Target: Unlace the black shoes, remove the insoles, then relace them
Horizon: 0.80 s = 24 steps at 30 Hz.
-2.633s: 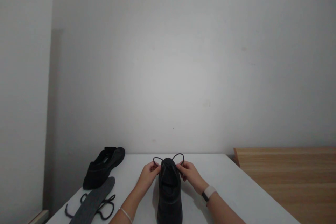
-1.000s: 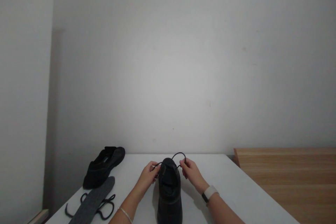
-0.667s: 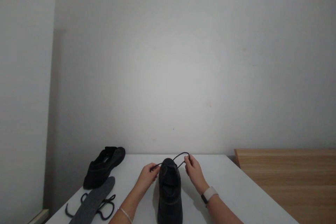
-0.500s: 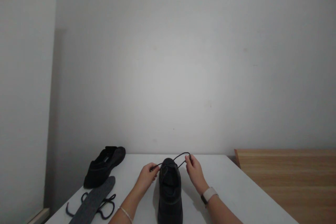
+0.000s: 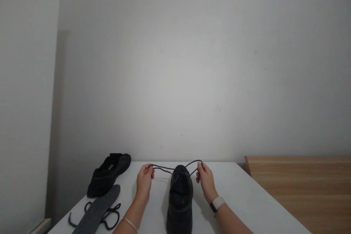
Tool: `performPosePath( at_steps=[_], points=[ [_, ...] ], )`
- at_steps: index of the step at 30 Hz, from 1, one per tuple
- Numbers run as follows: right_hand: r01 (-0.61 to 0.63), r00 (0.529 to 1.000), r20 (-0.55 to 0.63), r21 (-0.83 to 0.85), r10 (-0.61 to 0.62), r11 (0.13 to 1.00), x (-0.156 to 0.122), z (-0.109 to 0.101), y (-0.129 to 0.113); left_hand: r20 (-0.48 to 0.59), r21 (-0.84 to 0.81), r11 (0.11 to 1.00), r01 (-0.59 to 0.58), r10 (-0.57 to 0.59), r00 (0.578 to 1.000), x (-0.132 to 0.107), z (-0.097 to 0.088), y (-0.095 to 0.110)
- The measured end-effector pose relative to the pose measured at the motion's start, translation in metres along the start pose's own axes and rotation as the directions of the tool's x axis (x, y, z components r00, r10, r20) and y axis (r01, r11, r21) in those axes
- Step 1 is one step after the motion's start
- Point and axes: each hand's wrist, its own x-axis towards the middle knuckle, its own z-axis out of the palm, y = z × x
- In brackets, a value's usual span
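Black shoe (image 5: 179,216) stands upright on the white table (image 5: 241,193), its long axis running away from us, between our left hand (image 5: 144,180) and our nearer right hand (image 5: 206,180). We see it dark all over, opening upward. Each hand pinches a doubled length of thin black lace (image 5: 164,167) between thumb and fingers.

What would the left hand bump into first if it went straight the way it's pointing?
Probably the wall behind the white table. The left hand, pinching a black lace, points that way, but how far off it is isn't clear.
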Motion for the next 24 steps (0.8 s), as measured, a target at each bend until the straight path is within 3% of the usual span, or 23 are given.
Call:
performPosePath(
  at_steps=[6,9,12,15,19,22,24],
  points=[
    [-0.151,0.989,0.026,0.181,0.148,0.972,0.0,0.006,0.002,-0.046,-0.076,0.997,-0.016,0.012,0.999,0.005,-0.004,0.001],
    [-0.21,0.978,0.04,0.231,0.207,0.95,-0.001,0.005,0.003,0.019,-0.052,0.999,-0.002,0.003,1.0,0.001,-0.002,0.001],
    [-0.243,0.97,0.041,0.261,0.241,0.934,-0.003,0.004,0.001,0.158,0.022,1.0,0.016,-0.019,0.987,-0.009,0.004,0.004],
    [-0.248,0.969,0.053,0.281,0.243,0.927,-0.005,0.004,-0.004,0.35,0.103,0.995,0.01,-0.045,0.936,-0.023,0.012,0.008],
    [-0.227,0.974,0.086,0.294,0.211,0.928,-0.007,0.006,-0.01,0.553,0.158,0.986,-0.048,-0.048,0.832,-0.035,0.018,0.005],
    [-0.214,0.977,0.086,0.307,0.197,0.927,-0.009,0.007,-0.011,0.63,0.168,0.981,-0.1,-0.029,0.776,-0.035,0.019,-0.003],
    [-0.222,0.975,0.081,0.314,0.207,0.923,-0.009,0.007,-0.008,0.64,0.165,0.981,-0.105,-0.025,0.768,-0.034,0.019,-0.007]
  ],
)
